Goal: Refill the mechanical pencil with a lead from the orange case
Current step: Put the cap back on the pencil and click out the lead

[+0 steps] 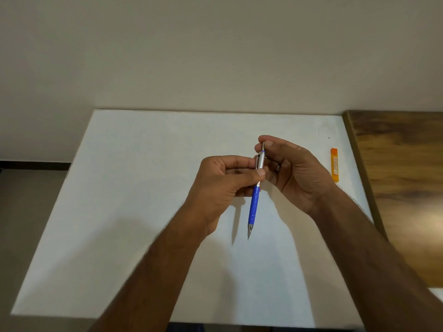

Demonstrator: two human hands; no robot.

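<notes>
Head view. Landmark: the white board (119, 236) lying on the desk, its far edge against the wall (215, 44).

Mechanical pencil (254, 202): held in the air above the middle of the white board, nearly upright with a slight tilt, metal tip pointing down and toward you, cap end away from you. Blue grip on the lower half, silver barrel above. The tip is clear of the board; its shadow falls on the board just left of the tip.

Your left hand (223, 185): thumb and fingers are curled round the silver barrel, pinching it just above the blue grip. Firm hold, from the pencil's left side.

Your right hand (292, 171): thumb and forefinger close on the cap end of the pencil, at the top of the silver barrel. The other fingers are loosely curled behind it. A ring shows on one of them. Whether the cap is seated or loose you cannot tell here.

Orange case (335, 165): lies flat on the white board near its right edge, long side running away from you, well apart from both hands and untouched.

Wooden desk surface (402, 188): shows beyond the board's right edge.
</notes>
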